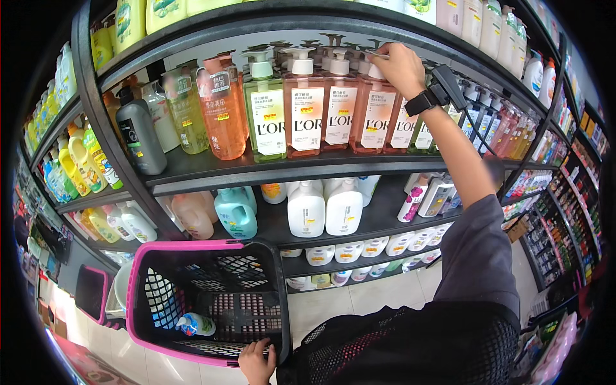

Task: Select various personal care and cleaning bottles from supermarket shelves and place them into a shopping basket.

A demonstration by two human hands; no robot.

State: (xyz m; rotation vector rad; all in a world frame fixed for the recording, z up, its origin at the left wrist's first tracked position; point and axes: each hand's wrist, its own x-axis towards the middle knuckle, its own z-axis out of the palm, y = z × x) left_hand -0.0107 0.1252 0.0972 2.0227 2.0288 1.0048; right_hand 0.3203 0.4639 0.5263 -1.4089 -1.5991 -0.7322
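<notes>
My right hand, with a black band on the wrist, is at the white pump top of a pink L'Oréal pump bottle in the row on the shelf; the fingers are around the pump. Pink bottles stand on both sides of it, with a green pump bottle further left. My left hand rests at the near rim of a black plastic shopping basket with pink edging, fingers curled over the rim. A small bottle with a blue and red label lies inside the basket.
Orange pump bottle and grey bottle stand left on the same shelf. White jugs and a teal jug fill the shelf below. A second pink-edged basket is at lower left. A black shelf upright stands at left.
</notes>
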